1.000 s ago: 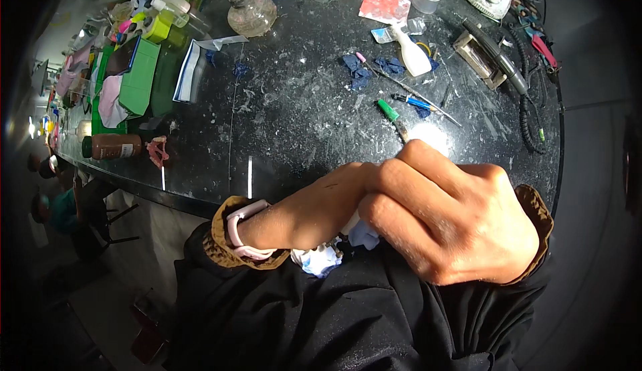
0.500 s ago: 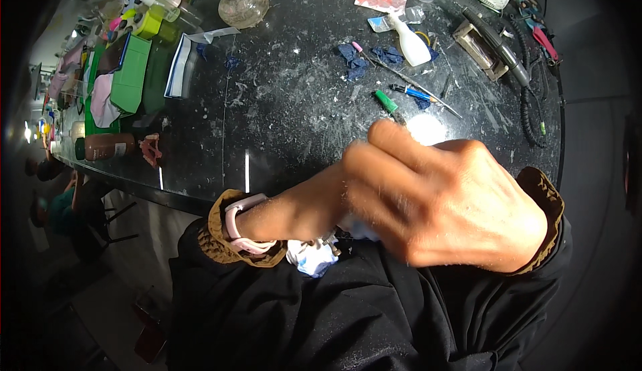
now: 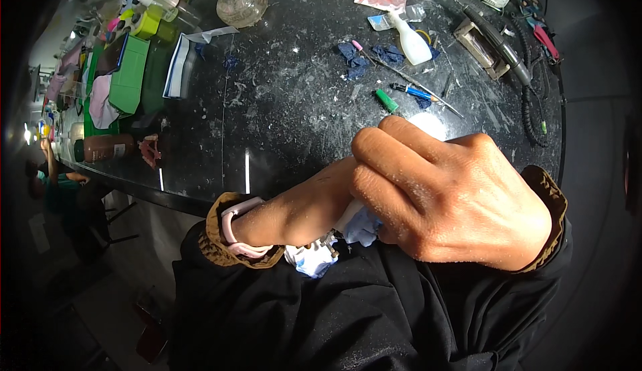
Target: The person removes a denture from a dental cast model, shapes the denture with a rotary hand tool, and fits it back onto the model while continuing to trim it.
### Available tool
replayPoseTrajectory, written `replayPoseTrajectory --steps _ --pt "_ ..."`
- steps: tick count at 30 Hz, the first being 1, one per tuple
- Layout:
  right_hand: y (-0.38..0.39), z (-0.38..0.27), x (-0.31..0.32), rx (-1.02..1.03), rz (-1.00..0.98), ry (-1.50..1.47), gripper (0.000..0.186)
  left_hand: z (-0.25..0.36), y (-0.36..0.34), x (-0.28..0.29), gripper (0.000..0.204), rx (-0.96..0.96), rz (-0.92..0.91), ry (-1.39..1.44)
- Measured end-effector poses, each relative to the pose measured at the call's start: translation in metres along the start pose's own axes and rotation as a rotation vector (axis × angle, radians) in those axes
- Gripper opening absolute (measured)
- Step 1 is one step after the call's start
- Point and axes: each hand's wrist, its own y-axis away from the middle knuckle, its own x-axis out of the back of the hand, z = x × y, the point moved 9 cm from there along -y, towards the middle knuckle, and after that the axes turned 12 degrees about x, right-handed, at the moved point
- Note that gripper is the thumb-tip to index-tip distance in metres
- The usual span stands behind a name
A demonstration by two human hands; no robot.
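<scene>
My right hand (image 3: 455,197) is closed, its fingers curled down and dusted with white powder. Whatever sits in its fingertips is hidden beneath the knuckles. My left hand (image 3: 334,187) reaches in from the left with a pink band on the wrist, and its fingers are covered by the right hand. Just below the two hands, over my lap, are a white lump with blue patches (image 3: 314,258) and a second whitish-blue lump (image 3: 363,227). A small metal fitting (image 3: 330,242) shows between these lumps. Whether they are one piece, I cannot tell.
On the dusty black table (image 3: 287,103) lie a green cap (image 3: 386,100), a blue pen (image 3: 414,91), a thin pink-ended tool (image 3: 401,73) and a white squeeze bottle (image 3: 413,43). A corded handpiece (image 3: 496,44) rests in its holder at right. Left stands a green bin (image 3: 130,73).
My right hand has moved slightly right, and its fingers look sharper now. More of the whitish-blue lump shows between my hands. Far left, another person's arm has come up.
</scene>
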Motion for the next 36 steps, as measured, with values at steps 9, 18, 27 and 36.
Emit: replayPoseTrajectory --steps 9,18,27,36 --pt "-0.001 0.000 -0.007 0.029 -0.003 -0.001 0.034 -0.008 0.006 -0.004 0.031 -0.091 -0.001 -0.119" --pt "0.002 0.007 -0.001 -0.034 0.013 -0.006 0.045 0.008 0.010 0.001 0.024 0.015 -0.032 0.032" --pt "0.000 0.005 0.000 -0.017 0.055 0.007 0.046 0.007 0.011 0.002 0.028 -0.057 0.006 0.117" --pt "0.002 0.011 0.021 -0.016 0.200 -0.042 0.035 0.033 0.001 0.016 0.036 -0.034 -0.098 0.195"
